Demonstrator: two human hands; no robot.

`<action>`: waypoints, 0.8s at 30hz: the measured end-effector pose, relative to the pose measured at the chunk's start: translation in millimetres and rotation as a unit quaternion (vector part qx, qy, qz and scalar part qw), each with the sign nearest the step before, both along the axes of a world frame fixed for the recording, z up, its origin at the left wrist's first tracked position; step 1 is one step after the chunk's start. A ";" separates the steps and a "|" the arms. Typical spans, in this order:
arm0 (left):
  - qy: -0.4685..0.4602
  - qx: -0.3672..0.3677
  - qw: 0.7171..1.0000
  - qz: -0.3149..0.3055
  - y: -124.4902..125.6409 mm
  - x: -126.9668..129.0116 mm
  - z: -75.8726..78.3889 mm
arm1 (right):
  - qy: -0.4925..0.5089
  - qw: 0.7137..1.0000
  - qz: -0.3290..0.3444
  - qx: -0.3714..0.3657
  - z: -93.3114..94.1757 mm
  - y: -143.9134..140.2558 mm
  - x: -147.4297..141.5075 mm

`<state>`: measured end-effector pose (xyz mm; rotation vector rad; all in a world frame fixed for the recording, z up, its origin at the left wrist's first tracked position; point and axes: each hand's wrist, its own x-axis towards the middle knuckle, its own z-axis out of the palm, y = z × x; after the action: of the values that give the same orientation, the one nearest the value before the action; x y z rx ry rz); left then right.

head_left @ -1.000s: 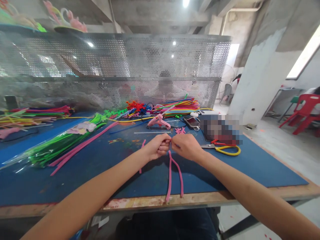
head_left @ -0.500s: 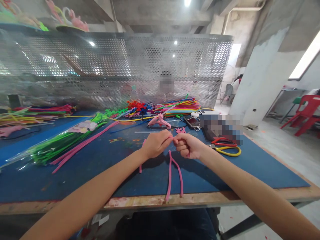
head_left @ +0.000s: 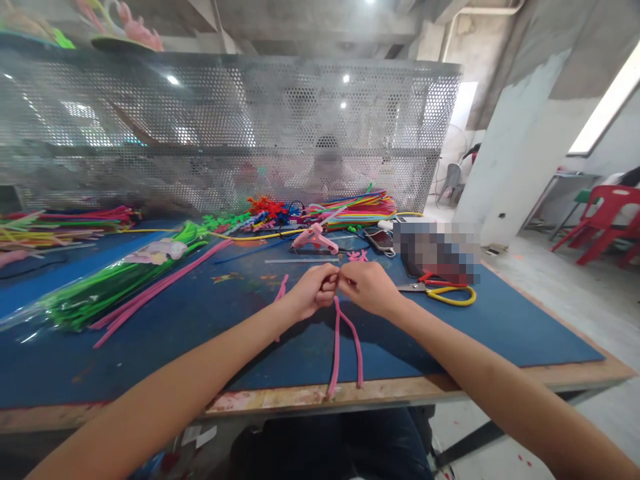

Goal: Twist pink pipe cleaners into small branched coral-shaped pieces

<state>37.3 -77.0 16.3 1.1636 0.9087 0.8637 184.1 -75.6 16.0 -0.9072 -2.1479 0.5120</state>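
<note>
My left hand (head_left: 313, 293) and my right hand (head_left: 367, 288) meet knuckle to knuckle above the blue mat (head_left: 210, 333), both pinching a pink pipe cleaner (head_left: 336, 353). Two long ends of it hang down from my fingers and lie on the mat toward the near table edge. A shorter pink end (head_left: 280, 293) sticks out to the left of my left hand. What my fingertips do with the stem is hidden.
A pink glue gun (head_left: 315, 240), a phone (head_left: 381, 241) and red-and-yellow scissors (head_left: 443, 291) lie beyond my hands. Bundles of green and pink pipe cleaners (head_left: 115, 283) lie left. A perforated metal screen (head_left: 225, 133) stands behind, a person beyond it. Red chairs (head_left: 607, 217) stand far right.
My hands drew slightly apart half a second ago and have closed together again on the pink pipe cleaner. The view has shifted a little.
</note>
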 end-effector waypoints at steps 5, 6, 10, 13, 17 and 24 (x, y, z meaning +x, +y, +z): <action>0.145 0.337 0.930 0.013 -2.6 -7.2 -0.7 | 0.202 0.878 0.107 -0.420 7.8 6.4 1.7; 0.189 0.389 0.902 0.017 -2.9 -9.9 0.2 | 0.223 0.835 0.142 -0.484 8.7 6.8 2.4; 0.286 0.494 0.819 0.051 -2.3 -17.8 4.4 | 0.279 0.704 0.207 -0.620 6.7 5.2 1.2; 0.283 0.469 0.833 0.072 -1.6 -15.3 4.5 | 0.270 0.756 0.169 -0.572 1.1 1.7 -4.5; 0.091 0.237 0.965 0.070 -2.4 -3.2 -0.3 | 0.177 0.959 0.048 -0.217 -4.1 -1.7 -7.6; -0.040 0.041 0.996 0.064 -8.1 9.0 -2.9 | -0.133 0.956 -0.027 0.261 -6.4 2.7 2.2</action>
<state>46.3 -85.1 13.4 1.1424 0.8965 1.0522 186.3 -72.9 9.5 -0.7575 -2.3200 -0.2212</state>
